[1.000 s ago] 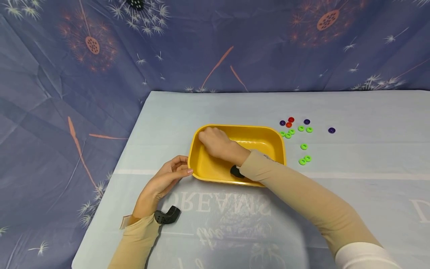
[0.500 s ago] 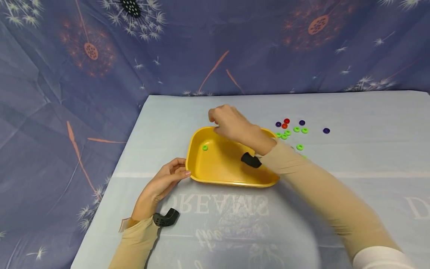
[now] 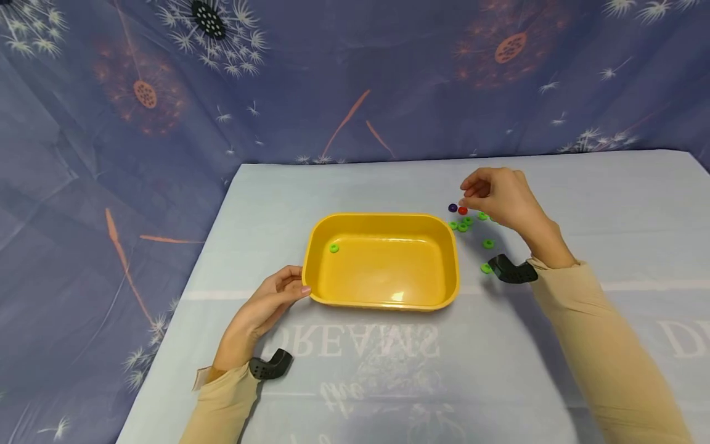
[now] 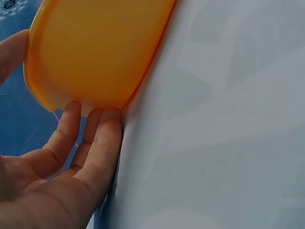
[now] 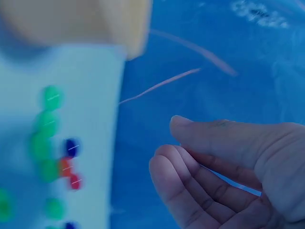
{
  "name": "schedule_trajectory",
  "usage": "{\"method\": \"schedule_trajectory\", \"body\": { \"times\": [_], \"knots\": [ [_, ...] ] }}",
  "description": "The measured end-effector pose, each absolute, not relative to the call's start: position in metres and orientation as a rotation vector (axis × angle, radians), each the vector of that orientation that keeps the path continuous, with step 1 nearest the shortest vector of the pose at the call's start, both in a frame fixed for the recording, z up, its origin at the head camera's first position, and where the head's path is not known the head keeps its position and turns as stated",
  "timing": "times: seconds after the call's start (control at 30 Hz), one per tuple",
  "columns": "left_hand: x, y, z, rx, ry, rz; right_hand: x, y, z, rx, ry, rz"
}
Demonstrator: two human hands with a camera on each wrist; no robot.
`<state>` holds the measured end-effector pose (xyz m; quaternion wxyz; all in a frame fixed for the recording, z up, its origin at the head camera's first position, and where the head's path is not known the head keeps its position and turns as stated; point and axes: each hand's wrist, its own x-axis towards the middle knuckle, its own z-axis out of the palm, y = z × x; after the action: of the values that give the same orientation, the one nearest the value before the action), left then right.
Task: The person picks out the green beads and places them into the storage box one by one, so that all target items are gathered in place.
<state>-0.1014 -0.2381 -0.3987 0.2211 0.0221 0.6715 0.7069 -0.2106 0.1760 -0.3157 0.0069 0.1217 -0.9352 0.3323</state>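
My left hand [image 3: 267,305] holds the left end of a yellow plastic tray [image 3: 388,265], its thumb at the rim [image 4: 29,71] and its fingertips on the outer wall. A single small green ring [image 3: 334,248] lies inside near the tray's left end. To the right of the tray my right hand [image 3: 501,196] hangs over the loose rings, fingers loosely bent. In the right wrist view a gap shows between thumb and fingers [image 5: 167,176], with nothing held. Just by its fingertips in the head view are a red ring [image 3: 463,211] and a dark purple ring [image 3: 452,208].
Several green rings [image 3: 488,244] lie scattered on the pale tablecloth [image 3: 355,382] right of the tray, some partly hidden by the right hand and its black wrist camera [image 3: 511,270]. A blue patterned curtain [image 3: 310,80] hangs behind the table.
My right hand has lifted out of the tray and swung right to above the loose rings. A green ring now shows in the tray where that hand was. The left hand stays put.
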Motion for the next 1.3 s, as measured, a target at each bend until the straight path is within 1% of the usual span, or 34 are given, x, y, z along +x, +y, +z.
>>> {"method": "schedule_trajectory", "body": {
  "times": [0.1,0.23,0.47,0.87,1.3],
  "knots": [
    [-0.099,-0.24,-0.4,0.065,1.859,1.952,-0.212,0.184,-0.336,0.338,-2.966,1.063],
    [-0.098,-0.242,-0.402,0.076,1.86,1.954,-0.215,0.187,-0.357,0.361,-2.958,1.082],
    [-0.095,-0.243,-0.406,0.055,1.853,1.953,-0.219,0.185,-0.378,0.455,-2.978,1.101],
    [-0.095,-0.241,-0.406,0.131,1.835,1.971,-0.22,0.178,-0.384,0.501,-3.002,1.061],
    [-0.1,-0.239,-0.404,0.134,1.841,1.962,-0.22,0.178,-0.385,0.52,-2.978,1.014]
  ]
}}
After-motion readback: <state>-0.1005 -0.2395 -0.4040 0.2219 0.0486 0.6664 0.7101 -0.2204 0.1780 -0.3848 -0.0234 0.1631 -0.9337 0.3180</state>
